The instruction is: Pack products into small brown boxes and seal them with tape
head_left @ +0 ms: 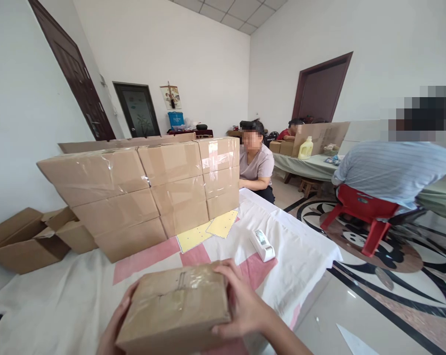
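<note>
A taped cardboard box [174, 305] is held between my two hands, low in the head view over the cloth-covered table [85, 291]. My left hand [118, 318] presses along its left side, the fingers partly hidden by the box. On the right side my right hand [241, 301] grips it, with fingers at the top corner and thumb lower on the near face. Beyond the box lies a small white device [262, 245] with a screen. Two yellow sheets [223, 224] lie flat near the stack.
A stacked wall of taped cardboard boxes [178, 187] stands across the table. Open cartons [26, 241] are at the left. A person [257, 167] sits behind the stack. At the right another person [389, 170] sits on a red chair [370, 199] beside a table with a yellow jug [306, 149].
</note>
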### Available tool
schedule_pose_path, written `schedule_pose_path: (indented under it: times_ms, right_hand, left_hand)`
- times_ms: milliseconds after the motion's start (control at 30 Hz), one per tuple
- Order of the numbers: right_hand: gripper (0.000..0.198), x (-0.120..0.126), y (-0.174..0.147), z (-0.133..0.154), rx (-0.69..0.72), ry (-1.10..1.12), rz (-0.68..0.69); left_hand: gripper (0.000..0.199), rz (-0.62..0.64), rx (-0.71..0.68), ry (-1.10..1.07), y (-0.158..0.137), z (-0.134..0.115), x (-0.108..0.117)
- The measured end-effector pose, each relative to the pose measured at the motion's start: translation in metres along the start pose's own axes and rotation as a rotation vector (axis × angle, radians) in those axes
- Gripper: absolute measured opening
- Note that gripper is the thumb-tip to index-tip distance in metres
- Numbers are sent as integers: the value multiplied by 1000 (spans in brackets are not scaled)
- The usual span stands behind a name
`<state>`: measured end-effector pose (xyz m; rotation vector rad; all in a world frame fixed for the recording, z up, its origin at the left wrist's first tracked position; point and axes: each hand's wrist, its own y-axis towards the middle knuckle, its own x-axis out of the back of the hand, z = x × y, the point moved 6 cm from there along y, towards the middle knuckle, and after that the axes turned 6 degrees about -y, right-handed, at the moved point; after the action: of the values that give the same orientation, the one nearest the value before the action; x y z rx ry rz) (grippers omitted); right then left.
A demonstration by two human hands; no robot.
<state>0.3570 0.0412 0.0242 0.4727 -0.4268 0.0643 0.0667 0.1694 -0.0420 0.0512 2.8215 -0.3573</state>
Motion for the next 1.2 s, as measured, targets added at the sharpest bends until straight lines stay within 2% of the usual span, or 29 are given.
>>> schedule_pose_path:
  times_ms: [100, 200, 267, 300, 333, 367, 433, 533, 633, 767, 833, 900, 933, 1000, 1033, 1100, 1133, 1200]
  right_hand:
    - [101, 59, -56, 0, -82, -130, -236]
    - [92, 150, -121, 10, -160, -359, -676]
    - [92, 207, -160, 18, -261, -574, -1019]
    - [95, 229, -173, 19, -287, -641, -1146]
    - [96, 248, -183, 17, -310, -709, -1246]
    - [97, 262, -186, 10, -332, -764, -1287]
    - [99, 280, -178, -17, -392, -875, -1219]
    - [107, 289, -141, -71, -501, -1012, -1019]
    - [109, 290, -85, -110, -574, -1055, -940]
    - [120, 291, 3, -136, -727, -997, -800]
    - [118, 287, 42, -142, -807, -931, -685]
    - [108, 279, 74, -133, -817, -949, -688]
    - [102, 271, 90, -123, -763, -984, -723]
    - [89, 236, 124, -96, -520, -1043, -746]
    - [82, 208, 141, -82, -361, -1041, -707]
    - [66, 131, 174, -57, -73, -947, -551]
    - [58, 85, 188, -47, 26, -866, -462]
    - [48, -15, 214, -32, 129, -635, -270]
  left_hand:
    - [67, 91, 54, 1, -10, 28, -26]
    - [66, 174, -38, 169, -10, 36, -40]
    - [61, 201, -69, 222, -10, 36, -41]
    - [57, 206, -71, 232, -10, 35, -39]
    - [54, 204, -65, 243, -10, 35, -36]
    - [52, 198, -58, 259, -10, 35, -31]
    - [49, 169, -58, 315, -7, 35, -22]
    - [49, 146, -102, 399, -1, 34, -14]
    - [56, 206, -137, 460, 3, 33, -21]
    - [59, 237, -151, 551, 2, 27, -30]
    - [59, 213, -188, 556, -3, 16, -28]
    - [55, 160, -254, 525, -10, -3, -15]
    - [50, 122, -290, 497, -13, -14, -5]
    - [39, 46, -356, 426, -18, -38, 24]
    - [37, 12, -386, 390, -17, -50, 43]
    - [39, -46, -438, 354, -7, -72, 83]
    - [41, -89, -464, 360, 2, -82, 105]
    - [46, -229, -493, 428, 27, -101, 152]
